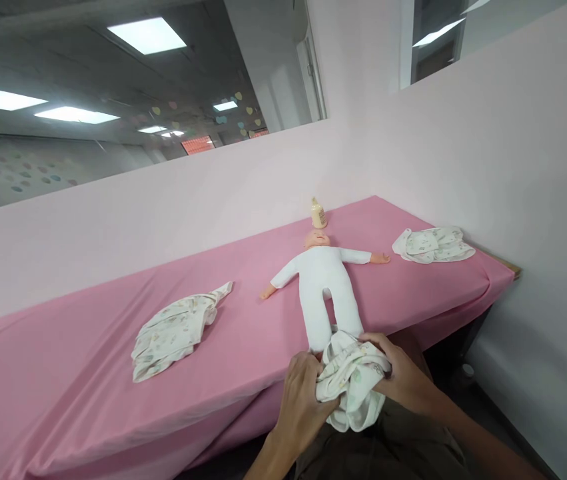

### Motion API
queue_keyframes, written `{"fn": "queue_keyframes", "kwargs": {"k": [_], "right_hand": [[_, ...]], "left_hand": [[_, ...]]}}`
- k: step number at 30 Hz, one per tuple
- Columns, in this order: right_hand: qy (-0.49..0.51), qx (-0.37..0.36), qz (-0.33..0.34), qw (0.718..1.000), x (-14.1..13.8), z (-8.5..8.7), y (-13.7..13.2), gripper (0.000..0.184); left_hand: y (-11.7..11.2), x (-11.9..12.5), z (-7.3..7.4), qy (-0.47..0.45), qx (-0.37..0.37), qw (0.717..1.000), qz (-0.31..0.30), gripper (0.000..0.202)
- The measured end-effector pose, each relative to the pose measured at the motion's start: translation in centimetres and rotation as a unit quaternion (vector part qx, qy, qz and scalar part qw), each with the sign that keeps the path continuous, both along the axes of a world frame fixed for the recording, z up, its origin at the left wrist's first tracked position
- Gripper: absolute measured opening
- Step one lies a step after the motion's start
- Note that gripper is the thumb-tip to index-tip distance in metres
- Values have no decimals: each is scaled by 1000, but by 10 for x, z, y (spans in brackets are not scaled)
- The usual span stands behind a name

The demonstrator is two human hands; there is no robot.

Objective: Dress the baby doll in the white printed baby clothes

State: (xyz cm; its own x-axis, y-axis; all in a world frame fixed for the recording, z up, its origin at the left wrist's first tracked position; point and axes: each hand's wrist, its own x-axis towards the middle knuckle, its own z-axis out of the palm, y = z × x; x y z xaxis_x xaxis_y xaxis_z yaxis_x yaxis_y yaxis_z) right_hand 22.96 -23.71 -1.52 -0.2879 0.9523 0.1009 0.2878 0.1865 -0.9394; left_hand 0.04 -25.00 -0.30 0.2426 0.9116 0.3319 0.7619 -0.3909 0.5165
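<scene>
Both hands gripped a bunched baby garment (353,387) at the doll's (326,280) feet.
The left hand (303,393) and right hand (403,377) were curled shut on the cloth, at the near edge of the pink table (88,373). The doll lay face up, legs toward them. Going further would seemingly call for spreading the bunched cloth open around the feet.

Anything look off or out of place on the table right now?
Nothing is spilled or damaged. The bottle stands upright at the head of the doll. The only untidy thing is the garment at its feet, bunched up between the left hand and right hand.
</scene>
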Motion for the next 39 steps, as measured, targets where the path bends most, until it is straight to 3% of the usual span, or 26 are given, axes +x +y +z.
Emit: {"fn": "queue_keyframes", "kwargs": {"k": [5, 11, 14, 17, 22, 25, 27, 30, 34, 37, 39], "right_hand": [[17, -47, 20, 999, -2, 18, -12, 48], [36, -87, 71, 993, 5, 29, -21, 34], [36, -117, 99, 987, 12, 33, -21, 35], [37, -134, 132, 982, 16, 31, -20, 41], [49, -142, 160, 976, 19, 25, -19, 49], [63, -154, 214, 963, 27, 31, -17, 58], [71, -156, 262, 950, 38, 41, -15, 68], [51, -127, 305, 943, 59, 69, -8, 83], [19, -49, 339, 939, 81, 129, 0, 81], [9, 30, 298, 954, 86, 178, 5, 80], [-26, 94, 246, 964, 83, 207, 10, 67]], "left_hand": [[-12, 6, 6, -93, -154, 983, 42, 16], [-24, -4, 12, -107, -228, 967, 33, 21], [-27, -9, 26, -135, -260, 956, 5, 20], [-28, -13, 38, -183, -330, 926, -22, 26], [-26, -20, 42, -240, -405, 880, -64, 34], [-24, -31, 52, -253, -431, 856, -132, 49], [-21, -41, 67, -241, -432, 847, -194, 62], [-12, -56, 102, -202, -419, 843, -268, 69], [3, -61, 161, -128, -337, 878, -315, 29], [16, -56, 205, -35, -262, 908, -324, 16], [27, -52, 230, -49, -204, 924, -320, 24]]}}
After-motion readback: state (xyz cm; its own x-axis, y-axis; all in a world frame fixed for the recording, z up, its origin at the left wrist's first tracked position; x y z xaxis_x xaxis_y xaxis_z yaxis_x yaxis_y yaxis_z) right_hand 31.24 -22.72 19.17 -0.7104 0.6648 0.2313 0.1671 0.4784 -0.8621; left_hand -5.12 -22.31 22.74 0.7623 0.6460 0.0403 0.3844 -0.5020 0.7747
